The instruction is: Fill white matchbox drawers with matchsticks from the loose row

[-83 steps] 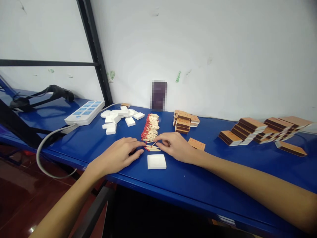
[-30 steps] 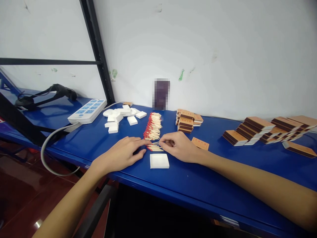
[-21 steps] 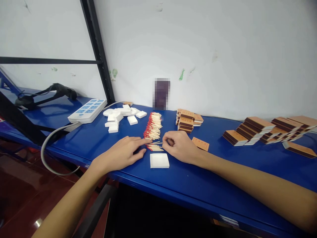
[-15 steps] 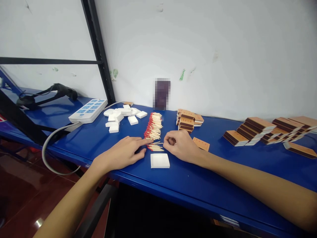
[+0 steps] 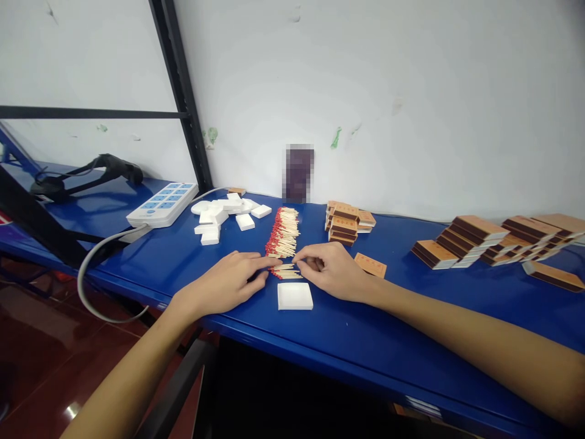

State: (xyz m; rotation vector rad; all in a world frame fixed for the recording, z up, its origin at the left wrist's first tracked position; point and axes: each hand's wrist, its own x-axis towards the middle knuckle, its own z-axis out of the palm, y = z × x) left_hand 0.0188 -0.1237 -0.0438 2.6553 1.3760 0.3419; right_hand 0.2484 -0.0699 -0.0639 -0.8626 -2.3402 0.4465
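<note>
A long heap of red-headed matches (image 5: 284, 235) runs back across the blue table, and a small group of matches (image 5: 287, 272) lies apart at its near end. My left hand (image 5: 228, 277) reaches in from the left with index finger stretched to the match heads and thumb apart. At the stick ends, the curled thumb and index finger of my right hand (image 5: 333, 268) are close together; whether a match is between them is too small to make out. Just in front of the small group sits a white matchbox tray (image 5: 295, 296), open side up.
White matchbox trays (image 5: 214, 216) are piled at the back left beside a power strip (image 5: 163, 204) with a grey cable. Brown matchbox sleeves (image 5: 345, 221) are stacked behind my right hand, with one sleeve (image 5: 371, 266) lying near it. More matchboxes (image 5: 475, 235) stand at right.
My right hand has shifted slightly left, its index finger stretching further over the ends of the small match group. My left hand has barely moved.
</note>
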